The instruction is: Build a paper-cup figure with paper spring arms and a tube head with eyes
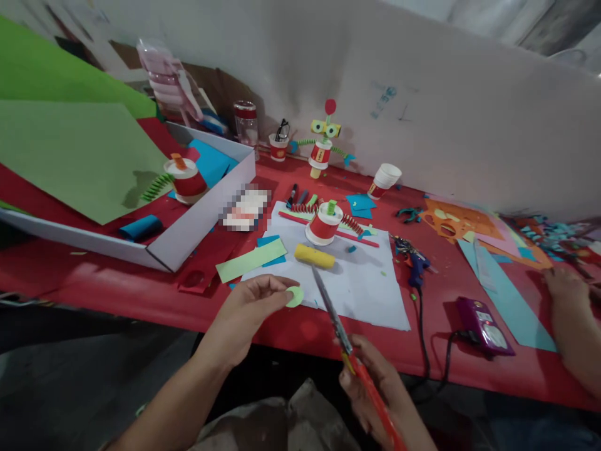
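Observation:
My left hand point(251, 310) pinches a small light green paper disc point(295, 297) between thumb and fingertips, just over the near edge of the white sheet point(370, 294). My right hand point(375, 388) grips a pair of scissors point(331, 307) with orange-red handles. Their blades look closed and point away from me, the tip close to a yellow paper tube point(314, 255). Behind the tube stands an upturned red and white paper cup point(323, 223) with coiled red arms and a green tab on top. A light green paper strip point(251, 260) lies left of the tube.
A white box point(206, 210) with coloured paper stands left. At the back is a paper-cup robot figure point(321, 153). On the right are a glue gun point(417, 266), a purple power unit point(486, 327) with cords, and another person's hand point(566, 291).

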`<state>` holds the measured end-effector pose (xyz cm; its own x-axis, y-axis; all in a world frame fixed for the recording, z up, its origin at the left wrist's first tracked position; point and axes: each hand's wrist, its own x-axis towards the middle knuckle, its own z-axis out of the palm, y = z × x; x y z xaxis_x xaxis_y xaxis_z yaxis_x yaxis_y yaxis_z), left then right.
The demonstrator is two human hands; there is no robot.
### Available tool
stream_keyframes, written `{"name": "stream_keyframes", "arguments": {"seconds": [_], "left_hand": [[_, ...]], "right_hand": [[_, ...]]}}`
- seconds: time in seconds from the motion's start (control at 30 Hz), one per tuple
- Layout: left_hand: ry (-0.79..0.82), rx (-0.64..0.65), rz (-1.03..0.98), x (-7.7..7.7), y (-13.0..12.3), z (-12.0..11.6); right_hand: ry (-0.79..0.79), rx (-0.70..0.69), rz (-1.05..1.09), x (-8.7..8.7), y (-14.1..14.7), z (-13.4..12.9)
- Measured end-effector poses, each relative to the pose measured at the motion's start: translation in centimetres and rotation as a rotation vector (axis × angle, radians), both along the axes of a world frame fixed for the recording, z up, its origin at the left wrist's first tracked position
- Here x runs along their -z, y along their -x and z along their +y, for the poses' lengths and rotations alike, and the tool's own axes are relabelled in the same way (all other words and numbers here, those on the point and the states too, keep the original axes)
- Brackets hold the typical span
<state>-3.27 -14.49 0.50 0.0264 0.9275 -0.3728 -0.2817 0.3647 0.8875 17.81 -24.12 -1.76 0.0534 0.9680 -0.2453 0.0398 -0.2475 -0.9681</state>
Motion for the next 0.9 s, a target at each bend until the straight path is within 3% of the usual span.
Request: {"name": "stream_keyframes", "arguments": {"seconds": [0.07, 0.2, 0.37, 0.47, 0.57, 0.67, 0.9], "left_hand": [[-0.028, 0.026, 0.097, 0.4, 0.0, 0.0], [-0.062, 0.117, 0.160, 0.8, -1.0, -0.4], [-0.068, 0.306, 0.108, 0.4, -2.2, -0.1], [-0.221, 0.296, 0.343, 0.4, -2.5, 1.8], [-0.335, 0.337, 0.572, 0.9, -2.9, 4.3], [-0.337, 0.366, 0.651, 1.8, -3.3, 5.8], [-0.389, 0.298, 0.712, 3.1, -2.6, 5.7]], "right_hand": [[0.004, -0.013, -0.126, 0.4, -2.4, 0.7], [-0.046, 0.119, -0.447, 0.3, -6.0, 2.8], [-0.063, 0.076, -0.949, -0.5, -6.6, 6.3], [-0.017, 0.054, -1.174, -0.9, -6.3, 8.7], [0.011, 0.050, -1.308, -1.0, -6.3, 10.3], [0.019, 0.058, -1.357, -1.0, -6.3, 11.0], [0.044, 0.015, -1.498, -1.7, -5.8, 10.9]]}}
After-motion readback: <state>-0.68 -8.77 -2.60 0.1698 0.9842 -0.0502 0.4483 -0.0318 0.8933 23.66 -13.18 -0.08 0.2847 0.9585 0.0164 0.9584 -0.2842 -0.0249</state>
